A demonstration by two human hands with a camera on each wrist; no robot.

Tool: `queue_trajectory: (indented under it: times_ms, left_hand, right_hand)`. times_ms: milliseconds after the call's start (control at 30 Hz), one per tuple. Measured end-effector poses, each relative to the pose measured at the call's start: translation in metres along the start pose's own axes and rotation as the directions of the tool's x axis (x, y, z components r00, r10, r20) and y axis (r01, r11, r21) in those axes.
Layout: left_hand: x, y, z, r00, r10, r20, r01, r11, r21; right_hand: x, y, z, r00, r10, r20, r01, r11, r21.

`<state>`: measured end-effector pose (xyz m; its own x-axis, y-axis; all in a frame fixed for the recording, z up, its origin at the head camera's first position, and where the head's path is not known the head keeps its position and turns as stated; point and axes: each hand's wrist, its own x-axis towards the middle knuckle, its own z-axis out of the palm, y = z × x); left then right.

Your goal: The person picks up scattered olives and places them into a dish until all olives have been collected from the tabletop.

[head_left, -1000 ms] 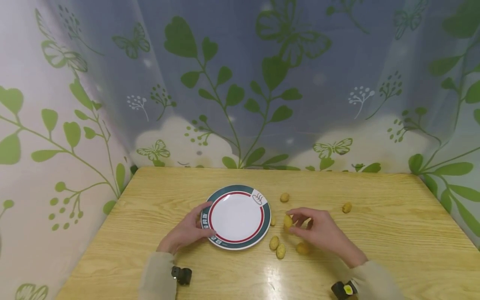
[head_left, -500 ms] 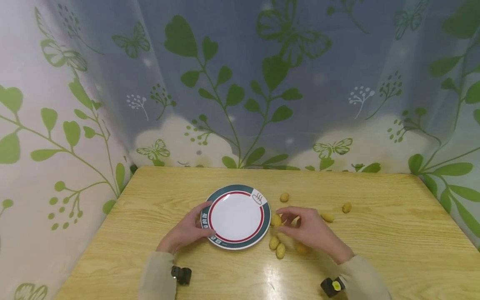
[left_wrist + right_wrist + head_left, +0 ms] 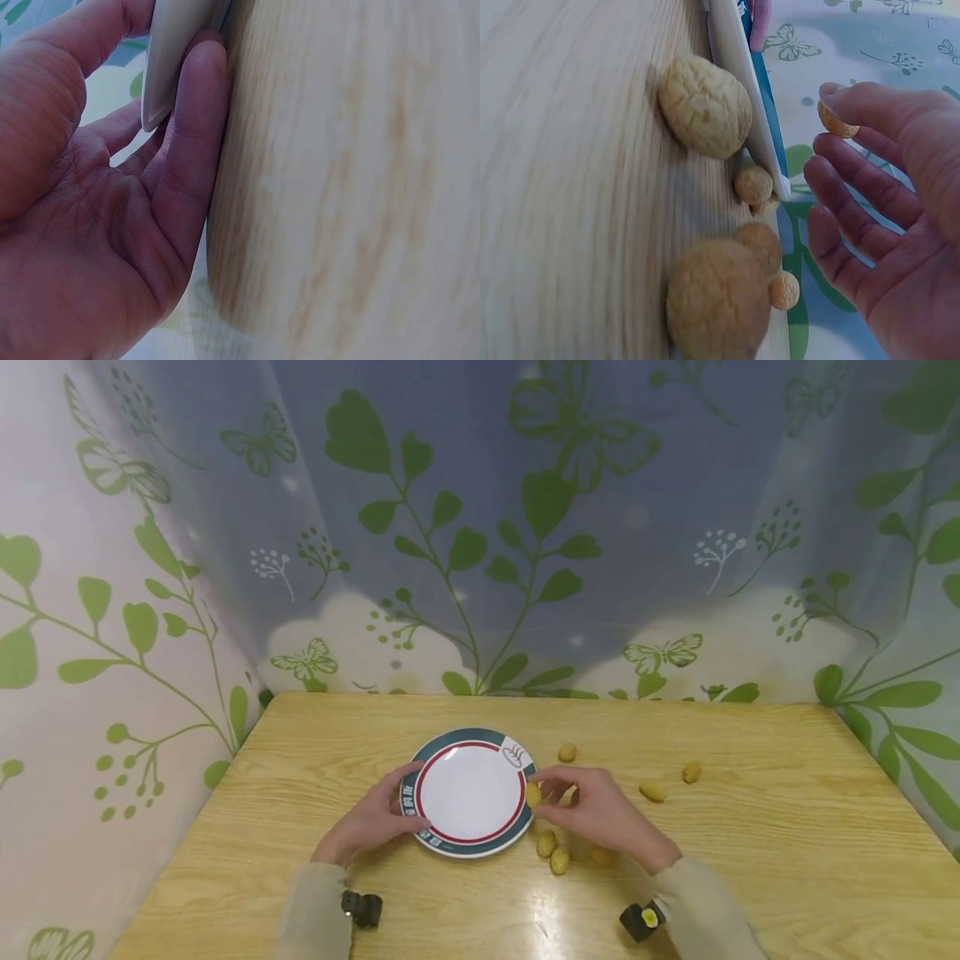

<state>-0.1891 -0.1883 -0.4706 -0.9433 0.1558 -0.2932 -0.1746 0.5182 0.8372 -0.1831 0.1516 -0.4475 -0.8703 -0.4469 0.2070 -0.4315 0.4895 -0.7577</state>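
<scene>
- Yellow wrinkled piece [image 3: 533, 795], pinched between thumb and fingertips of the right hand [image 3: 592, 806], appears over the right rim of the plate [image 3: 471, 793]; the right wrist view shows it apart from that rim.
- It lies at the left end of the right hand, the nearer of the 2 hands, and the plate's middle is farther left. Fingertips cover part of it, so I cannot tell whether its long axis stands upright or runs near to far.
- Left hand [image 3: 375, 820] grips the plate's left rim, thumb on top.
- White inside a red ring, the plate's middle shows whole; 6 loose pieces [image 3: 652, 790] lie outside it on the wooden table [image 3: 765, 843]: 1 far, 3 near, 2 well to the right.
</scene>
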Motion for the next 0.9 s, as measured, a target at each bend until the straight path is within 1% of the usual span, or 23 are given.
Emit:
queue_trajectory:
  times_ms: [200,267,433,600,833,900]
  left_hand:
    - [0.0,-0.001,-0.001,1.0,0.017,0.012,-0.017,1.0,0.002]
    - [0.001,-0.002,-0.001,1.0,0.011,0.01,-0.011,1.0,-0.005]
    - [0.002,-0.002,0.0,1.0,0.002,0.005,-0.002,1.0,-0.01]
    - [0.001,-0.001,-0.002,1.0,0.009,0.013,-0.009,1.0,0.001]
    - [-0.002,0.001,-0.003,0.999,0.023,0.036,-0.023,0.999,-0.025]
    - [-0.002,0.001,-0.003,0.999,0.024,0.031,-0.023,1.0,-0.016]
  right_hand:
    - [0.009,-0.002,0.007,1.0,-0.008,0.016,0.007,0.999,0.04]
    - [0.012,-0.003,0.009,1.0,-0.007,0.021,0.006,0.999,0.045]
    - [0.019,-0.007,0.013,0.999,-0.006,0.038,0.005,0.999,0.037]
    - [0.026,-0.01,0.018,0.999,-0.018,0.05,0.017,0.999,0.031]
    - [0.035,-0.013,0.024,0.997,-0.012,0.074,0.011,1.0,0.013]
    - [0.038,-0.013,0.027,0.997,-0.012,0.082,0.011,1.0,0.003]
